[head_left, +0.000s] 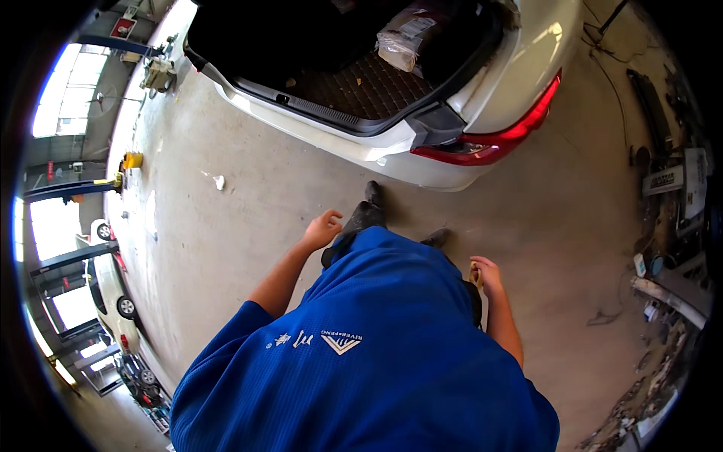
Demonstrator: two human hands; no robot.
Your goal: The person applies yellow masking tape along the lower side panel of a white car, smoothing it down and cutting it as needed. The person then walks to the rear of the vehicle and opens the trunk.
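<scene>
Concrete floor (226, 226), grey and scuffed, fills the middle of the view and offers the widest open room to the left of the person, running far toward the bright bay openings at the left rim. Left hand (322, 228) hangs free beside the hip, fingers loosely curled and apart, holding nothing, with bare floor beneath it. Right hand (488, 276) is closed around a pale strip-like object (477, 277), which sits in the fist just beside the right hip; its kind cannot be told, since the hand and the blue shirt (361, 361) hide most of it. Two dark shoes (369, 211) stand on the floor just near the rear bumper (361, 147) of a white car (527, 68), whose curved bumper edge crosses the far part of the scene from left to right. The open boot (361, 83) lies beyond that edge, floored with a dark quilted mat and holding a wrapped bundle (407, 38) at its far right. A red tail lamp (497, 139) marks the car's right corner; past it the floor narrows toward cluttered benches (670, 226) along the right rim. A small white scrap (218, 181) lies on the floor to the left, well apart from the feet. Parked cars (113, 294) stand at the near left edge.
</scene>
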